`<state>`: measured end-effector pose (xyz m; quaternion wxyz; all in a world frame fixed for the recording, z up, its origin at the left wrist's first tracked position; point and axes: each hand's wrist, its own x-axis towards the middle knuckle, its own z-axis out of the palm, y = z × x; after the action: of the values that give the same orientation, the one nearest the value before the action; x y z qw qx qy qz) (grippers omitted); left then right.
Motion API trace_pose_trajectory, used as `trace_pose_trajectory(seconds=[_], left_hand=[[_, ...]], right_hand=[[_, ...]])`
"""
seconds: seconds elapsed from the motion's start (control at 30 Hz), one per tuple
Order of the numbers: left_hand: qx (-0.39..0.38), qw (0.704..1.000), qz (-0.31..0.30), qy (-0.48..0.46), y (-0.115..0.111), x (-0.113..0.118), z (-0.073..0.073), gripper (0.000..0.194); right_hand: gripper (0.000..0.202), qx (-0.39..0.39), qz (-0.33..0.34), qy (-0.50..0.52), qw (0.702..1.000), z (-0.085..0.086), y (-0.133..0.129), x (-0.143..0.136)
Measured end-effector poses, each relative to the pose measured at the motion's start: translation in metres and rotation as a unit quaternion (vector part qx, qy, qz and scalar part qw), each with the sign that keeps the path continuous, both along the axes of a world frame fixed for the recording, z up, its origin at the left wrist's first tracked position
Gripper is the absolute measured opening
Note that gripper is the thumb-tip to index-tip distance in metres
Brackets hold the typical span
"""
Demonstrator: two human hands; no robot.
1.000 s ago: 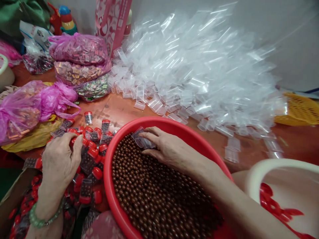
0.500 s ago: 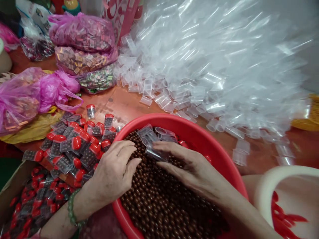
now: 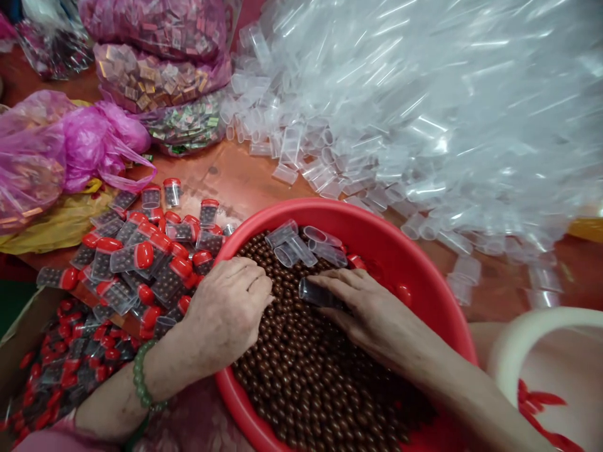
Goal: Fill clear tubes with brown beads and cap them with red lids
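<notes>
Tube [image 3: 315, 292] sat in the right hand [image 3: 372, 304], fingers gripping it, over balls [image 3: 301, 364] in the tub [image 3: 325, 209]; it looked light, stiff, slick, best held by its sides. The left hand [image 3: 230, 307] was curled; I couldn't see inside.

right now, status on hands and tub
Right hand holds clear container over brown balls. Left hand over red tub rim, grip hidden. Loose containers lie beyond right hand.

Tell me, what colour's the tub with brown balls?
The tub is red, clearest in the head view.
</notes>
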<state>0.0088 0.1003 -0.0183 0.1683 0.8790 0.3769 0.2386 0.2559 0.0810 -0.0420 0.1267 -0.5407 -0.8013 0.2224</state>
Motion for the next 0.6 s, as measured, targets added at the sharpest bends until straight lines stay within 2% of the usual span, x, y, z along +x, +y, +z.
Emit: trace_pose_trajectory(seconds=[0.13,0.23,0.3,0.37,0.47,0.53,0.6], left_hand=[[-0.001,1.0,0.002,-0.001,0.0,0.0,-0.002,0.016],[-0.001,1.0,0.002,-0.012,0.0,0.0,-0.004,0.018],[0.0,1.0,0.003,-0.017,0.0,0.0,-0.004,0.017],[0.004,1.0,0.006,-0.023,0.001,0.0,-0.003,0.016],[0.014,0.999,0.008,-0.031,0.001,0.0,-0.003,0.016],[0.021,0.999,0.005,-0.036,0.001,-0.001,-0.003,0.016],[0.025,0.999,0.0,-0.037,0.001,-0.001,-0.004,0.016]], right_hand=[[0.032,-0.042,0.033,0.009,0.999,0.006,0.006,-0.002],[0.026,-0.096,0.017,0.065,0.993,0.015,0.007,-0.004],[0.026,-0.139,-0.021,0.101,0.985,0.018,0.006,-0.007],[0.03,-0.166,-0.087,0.118,0.975,0.017,0.004,-0.014],[0.041,-0.137,-0.192,0.1,0.967,0.01,-0.002,-0.027],[0.043,-0.1,-0.219,0.087,0.967,0.006,-0.007,-0.036],[0.033,-0.103,-0.214,0.083,0.968,0.005,-0.011,-0.041]])
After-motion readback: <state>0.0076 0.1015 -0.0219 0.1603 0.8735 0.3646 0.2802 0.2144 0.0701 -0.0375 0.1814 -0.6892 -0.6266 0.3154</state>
